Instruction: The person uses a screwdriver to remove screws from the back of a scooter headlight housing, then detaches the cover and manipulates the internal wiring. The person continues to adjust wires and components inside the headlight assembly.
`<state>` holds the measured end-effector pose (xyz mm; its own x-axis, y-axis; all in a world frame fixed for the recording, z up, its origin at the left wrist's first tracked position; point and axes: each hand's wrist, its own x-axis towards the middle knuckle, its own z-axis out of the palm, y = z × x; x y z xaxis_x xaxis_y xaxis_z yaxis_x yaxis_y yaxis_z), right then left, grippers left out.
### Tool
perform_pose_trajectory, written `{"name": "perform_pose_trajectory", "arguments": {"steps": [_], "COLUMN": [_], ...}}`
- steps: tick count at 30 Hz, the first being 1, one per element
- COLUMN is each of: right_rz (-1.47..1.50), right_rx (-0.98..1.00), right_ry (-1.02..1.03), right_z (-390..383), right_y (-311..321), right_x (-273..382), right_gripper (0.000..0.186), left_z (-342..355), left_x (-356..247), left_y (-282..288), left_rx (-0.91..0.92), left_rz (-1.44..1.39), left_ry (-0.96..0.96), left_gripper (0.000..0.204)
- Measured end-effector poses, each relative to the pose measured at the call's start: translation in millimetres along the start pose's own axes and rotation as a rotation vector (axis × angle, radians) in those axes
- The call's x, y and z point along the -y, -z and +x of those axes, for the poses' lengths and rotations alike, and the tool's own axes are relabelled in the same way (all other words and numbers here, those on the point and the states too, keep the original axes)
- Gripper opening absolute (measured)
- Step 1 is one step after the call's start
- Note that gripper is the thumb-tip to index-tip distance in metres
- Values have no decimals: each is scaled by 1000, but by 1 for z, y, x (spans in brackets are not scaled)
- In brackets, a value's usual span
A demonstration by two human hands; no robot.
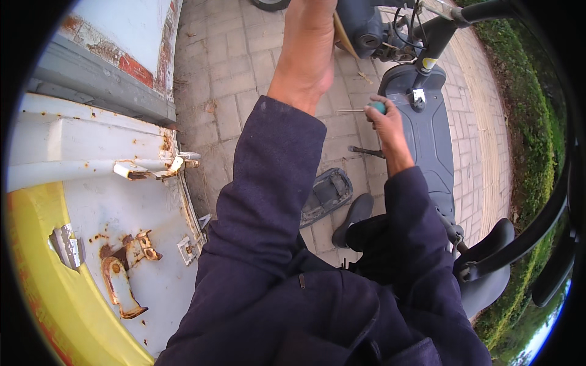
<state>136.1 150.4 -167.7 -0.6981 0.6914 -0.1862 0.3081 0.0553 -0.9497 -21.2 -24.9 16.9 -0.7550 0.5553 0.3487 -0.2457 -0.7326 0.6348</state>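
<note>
My left hand [304, 61] reaches up beside the black housing [364, 29] of an electric scooter, against a tan edged piece [345, 39]; its fingers run out of the top of the view. The housing has a round lock and cables behind it. My right hand [384, 122] is closed round the green handle of a screwdriver [376, 107], its thin metal shaft pointing left over the paving. Just right of that hand are the scooter's dark footboard [427, 140] and its steering column [432, 49].
A rusty white metal structure [91, 140] with latches and a yellow band stands on the left. A grey tray-like piece [326, 189] lies on the paving [220, 73] near my shoe [352, 219]. The scooter's black seat [488, 280] is lower right; a hedge [525, 183] borders the right.
</note>
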Motion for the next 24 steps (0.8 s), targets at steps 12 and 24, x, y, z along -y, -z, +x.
{"name": "perform_pose_trajectory", "arguments": {"steps": [12, 24], "right_rz": [34, 93], "right_rx": [-126, -15], "right_ry": [-670, -651], "right_z": [-15, -42], "right_y": [-21, 3], "right_x": [-228, -332], "right_gripper": [28, 42], "left_z": [-3, -15], "left_x": [3, 13], "left_y": [10, 6], "left_rx": [99, 152], "left_rz": [-82, -17], "left_ry": [-2, -122], "left_gripper": [69, 72]}}
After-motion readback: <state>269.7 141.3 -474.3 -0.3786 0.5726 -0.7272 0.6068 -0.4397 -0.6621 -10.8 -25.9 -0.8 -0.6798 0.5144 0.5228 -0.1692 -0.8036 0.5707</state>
